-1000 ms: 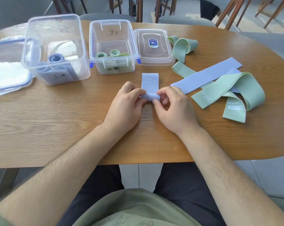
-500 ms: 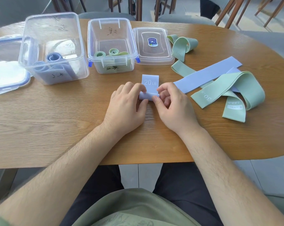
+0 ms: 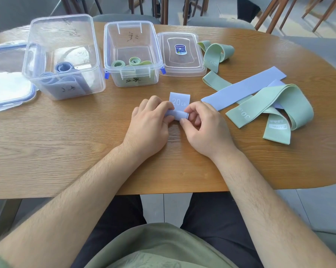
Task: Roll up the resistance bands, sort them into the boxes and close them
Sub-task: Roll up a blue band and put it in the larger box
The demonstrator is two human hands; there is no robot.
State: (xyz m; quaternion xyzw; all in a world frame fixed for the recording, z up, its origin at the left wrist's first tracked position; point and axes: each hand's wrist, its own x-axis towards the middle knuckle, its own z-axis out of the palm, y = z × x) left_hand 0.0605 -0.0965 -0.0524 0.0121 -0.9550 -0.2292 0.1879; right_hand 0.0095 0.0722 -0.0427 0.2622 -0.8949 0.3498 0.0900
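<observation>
The left hand and the right hand meet at the middle of the oval wooden table, both pinched on a partly rolled pale blue fabric resistance band: the left fingers curl over the roll's left end, the right thumb and forefinger grip its right end. The band's unrolled tail lies flat on the table beyond the roll, its "20 LB" print facing up. Just to the right, apart from the hands, a long flat pale blue band lies slantwise, its far end tucked under a looped mint green band marked "30 LB", and a flat green band passes beneath it. Farther back, a second green band sits loosely curled beside a clear rectangular plastic lid with a blue sticker. That lid lies against an open clear plastic box with blue clips, which holds rolled green bands. To its left stands a larger open clear plastic box holding rolled blue bands. At the left edge lies a large clear lid with a blue rim. Chair legs stand behind the table.
</observation>
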